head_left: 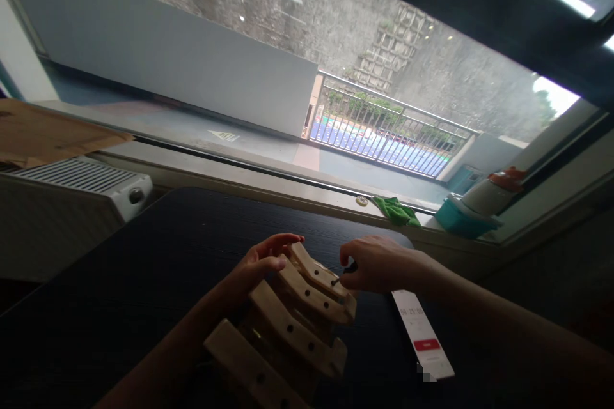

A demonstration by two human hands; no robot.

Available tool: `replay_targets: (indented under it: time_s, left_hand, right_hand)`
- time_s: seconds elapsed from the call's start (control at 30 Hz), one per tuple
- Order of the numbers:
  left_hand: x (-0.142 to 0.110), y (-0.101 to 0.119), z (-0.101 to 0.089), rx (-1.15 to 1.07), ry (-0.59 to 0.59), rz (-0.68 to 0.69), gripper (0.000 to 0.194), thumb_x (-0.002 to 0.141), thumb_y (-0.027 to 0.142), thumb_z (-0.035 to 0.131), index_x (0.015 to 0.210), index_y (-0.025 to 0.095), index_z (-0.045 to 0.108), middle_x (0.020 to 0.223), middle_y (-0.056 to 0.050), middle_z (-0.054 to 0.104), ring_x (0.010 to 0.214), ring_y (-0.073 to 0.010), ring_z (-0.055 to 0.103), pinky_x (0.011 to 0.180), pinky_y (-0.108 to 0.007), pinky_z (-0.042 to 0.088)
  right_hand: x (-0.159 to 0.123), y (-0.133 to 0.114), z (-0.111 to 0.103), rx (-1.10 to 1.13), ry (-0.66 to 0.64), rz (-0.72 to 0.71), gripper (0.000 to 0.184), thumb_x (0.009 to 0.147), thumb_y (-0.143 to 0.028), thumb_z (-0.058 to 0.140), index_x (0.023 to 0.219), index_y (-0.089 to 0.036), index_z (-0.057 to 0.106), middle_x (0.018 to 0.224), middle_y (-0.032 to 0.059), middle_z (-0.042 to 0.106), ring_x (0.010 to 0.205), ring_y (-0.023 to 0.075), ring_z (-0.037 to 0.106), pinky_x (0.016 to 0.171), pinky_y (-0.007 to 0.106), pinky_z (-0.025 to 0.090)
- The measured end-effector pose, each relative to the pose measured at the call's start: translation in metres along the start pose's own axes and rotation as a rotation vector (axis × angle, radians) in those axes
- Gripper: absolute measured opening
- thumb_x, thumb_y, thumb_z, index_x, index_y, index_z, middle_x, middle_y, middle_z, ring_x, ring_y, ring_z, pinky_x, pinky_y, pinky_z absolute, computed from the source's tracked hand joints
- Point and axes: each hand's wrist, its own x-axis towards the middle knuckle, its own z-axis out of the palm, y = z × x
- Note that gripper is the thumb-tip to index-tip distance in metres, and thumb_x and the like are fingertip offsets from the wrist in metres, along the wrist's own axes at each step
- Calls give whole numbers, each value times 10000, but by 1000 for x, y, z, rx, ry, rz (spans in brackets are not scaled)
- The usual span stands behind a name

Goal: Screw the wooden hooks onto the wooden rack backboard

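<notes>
A wooden rack point(300, 291) with several curved slats, each with dark round holes, stands on the dark table. My left hand point(261, 259) grips the left end of the farther slats, thumb on the near side and fingertips behind. My right hand point(371, 262) is closed around the dark handle of a small screwdriver point(352, 268). Its thin shaft meets a hole in the farthest slat, towards that slat's right end. The shape of the driver's tip is hidden. Shadow covers the nearest slats, which run out of the bottom of the view.
A phone point(422, 332) with a timer on its screen lies on the table point(192, 249), right of the rack. Along the windowsill are a green cloth point(397, 211), a roll of tape point(362, 200) and a teal container point(467, 217). A radiator point(86, 204) bears brown paper point(52, 134) at left.
</notes>
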Motion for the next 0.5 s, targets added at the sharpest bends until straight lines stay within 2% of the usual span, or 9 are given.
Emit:
replay_targets:
  time_s: [0.17,0.27,0.37,0.43,0.5]
  left_hand:
    - [0,-1,1,26,9,2,475,674,284,567,1140,199,521,1104,-67,572,970,-251,544,789,-318,443]
    - [1,-5,3,2,-12,-8,485,692,302,570,1163,208,502,1110,-69,569,976,-256,546,788,-323,447]
    - [3,-1,-4,31,-38,-10,494,729,318,553,1204,216,468,1183,-79,531,1017,-261,530,812,-335,439]
    - [2,12,-12,149,-57,-28,518,725,320,577,1218,212,457,1195,-86,527,1039,-260,518,831,-341,430]
    - [-6,32,-14,370,-4,-48,525,708,326,613,1200,200,479,1182,-92,539,1039,-264,515,838,-344,424]
  right_hand:
    - [-2,-9,-10,-182,-63,-181,173,750,-178,483,772,-170,654,711,36,637,668,138,568,618,249,363]
    - [8,-5,-4,-108,-16,-128,197,767,-189,459,721,-156,648,709,41,633,668,132,562,621,240,362]
    - [14,6,5,-35,-1,-27,239,782,-288,446,751,-172,653,711,35,631,624,122,546,540,223,352]
    - [11,13,10,-13,-19,7,276,792,-345,430,757,-187,654,698,19,631,576,105,532,491,210,336]
    - [5,17,14,-5,-24,24,289,796,-360,421,730,-197,651,681,7,630,561,97,529,490,208,334]
